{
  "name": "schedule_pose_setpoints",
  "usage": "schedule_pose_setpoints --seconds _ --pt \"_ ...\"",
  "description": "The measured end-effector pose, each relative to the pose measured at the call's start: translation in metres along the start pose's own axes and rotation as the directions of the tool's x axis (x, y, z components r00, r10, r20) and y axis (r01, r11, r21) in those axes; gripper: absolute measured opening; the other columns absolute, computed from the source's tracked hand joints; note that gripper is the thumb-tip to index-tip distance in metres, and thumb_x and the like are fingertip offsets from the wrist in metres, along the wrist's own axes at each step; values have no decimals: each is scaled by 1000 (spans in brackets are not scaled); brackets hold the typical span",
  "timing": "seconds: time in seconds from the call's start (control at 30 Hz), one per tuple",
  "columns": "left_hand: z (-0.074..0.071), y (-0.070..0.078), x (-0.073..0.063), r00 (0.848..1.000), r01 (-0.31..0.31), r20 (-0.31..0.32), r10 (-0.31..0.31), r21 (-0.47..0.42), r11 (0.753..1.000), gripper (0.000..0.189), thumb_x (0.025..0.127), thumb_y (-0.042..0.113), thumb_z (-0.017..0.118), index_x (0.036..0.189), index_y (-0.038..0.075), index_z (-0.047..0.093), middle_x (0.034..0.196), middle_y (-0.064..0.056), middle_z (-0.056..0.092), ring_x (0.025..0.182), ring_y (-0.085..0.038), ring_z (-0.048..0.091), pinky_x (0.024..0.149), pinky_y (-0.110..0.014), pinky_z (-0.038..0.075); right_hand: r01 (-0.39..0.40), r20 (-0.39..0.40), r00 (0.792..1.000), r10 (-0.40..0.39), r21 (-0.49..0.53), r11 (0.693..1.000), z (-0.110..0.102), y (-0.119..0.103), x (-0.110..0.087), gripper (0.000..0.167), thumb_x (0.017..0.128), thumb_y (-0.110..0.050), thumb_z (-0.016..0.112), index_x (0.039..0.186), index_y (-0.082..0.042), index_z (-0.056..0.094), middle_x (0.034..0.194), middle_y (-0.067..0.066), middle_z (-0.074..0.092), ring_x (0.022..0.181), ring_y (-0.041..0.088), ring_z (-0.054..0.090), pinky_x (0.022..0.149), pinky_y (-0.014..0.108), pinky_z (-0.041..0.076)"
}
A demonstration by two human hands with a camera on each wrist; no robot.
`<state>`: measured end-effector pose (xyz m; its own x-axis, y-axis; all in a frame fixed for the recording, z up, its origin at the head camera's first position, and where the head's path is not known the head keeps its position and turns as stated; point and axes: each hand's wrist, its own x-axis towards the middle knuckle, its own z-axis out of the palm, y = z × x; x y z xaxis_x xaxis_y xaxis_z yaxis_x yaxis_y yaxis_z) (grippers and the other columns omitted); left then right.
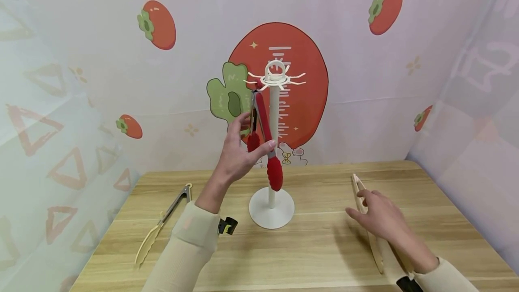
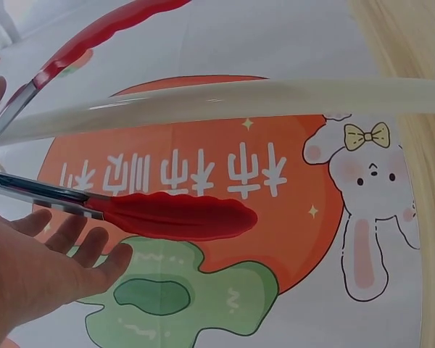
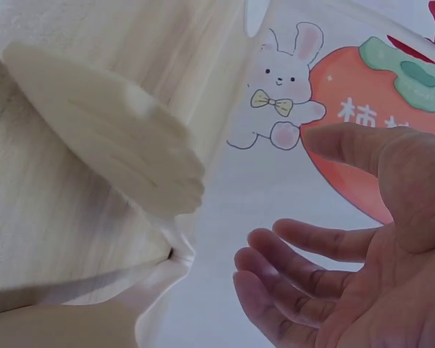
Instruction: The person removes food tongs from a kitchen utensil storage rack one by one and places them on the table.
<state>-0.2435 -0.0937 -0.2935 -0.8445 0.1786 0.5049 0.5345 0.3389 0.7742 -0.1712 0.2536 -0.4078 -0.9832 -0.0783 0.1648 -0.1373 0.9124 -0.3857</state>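
Red-tipped metal tongs (image 1: 263, 116) hang at the left side of a white hook rack (image 1: 274, 125), their top end right at a hook and their two arms splayed. My left hand (image 1: 239, 150) is around them with its thumb and fingers spread apart. In the left wrist view, loosely bent fingers (image 2: 94, 250) lie beside the lower arm of the tongs (image 2: 181, 216). My right hand (image 1: 379, 215) is over pale beige tongs (image 1: 375, 249) on the table. Relaxed fingers show in the right wrist view, with nothing held, beside the beige tongs (image 3: 116, 123).
Another pair of tongs with grey handles and cream tips (image 1: 162, 222) lies on the left of the wooden table (image 1: 316, 256). The rack's round white base (image 1: 265, 215) stands near the table's middle. A patterned cloth wall (image 1: 194, 80) encloses the back and sides.
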Motion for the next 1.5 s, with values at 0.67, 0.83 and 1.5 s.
schedule_pose_setpoints --seconds 0.67,0.83,1.5 --pt "3 3 2 999 -29 -19 28 -50 998 81 84 33 75 151 8 37 139 -12 48 125 -27 47 103 -49 45 39 -65 997 -38 15 999 -6 -17 0 54 85 -38 79 117 4 66 93 10 66 81 29 64 64 49 49" --pt "3 5 0 999 -33 -31 32 -58 998 78 85 32 76 149 6 39 138 -12 48 123 -28 48 103 -49 45 48 -71 996 -46 25 999 -7 -19 1 54 85 -37 79 116 4 66 92 10 65 80 29 64 64 48 49" --pt "-7 8 -3 994 -60 -100 52 -73 996 74 86 29 75 146 5 41 138 -11 47 123 -28 47 103 -52 44 66 -112 992 -61 42 997 -9 -26 -1 33 83 -31 79 100 -5 68 86 5 61 71 17 53 59 38 43"
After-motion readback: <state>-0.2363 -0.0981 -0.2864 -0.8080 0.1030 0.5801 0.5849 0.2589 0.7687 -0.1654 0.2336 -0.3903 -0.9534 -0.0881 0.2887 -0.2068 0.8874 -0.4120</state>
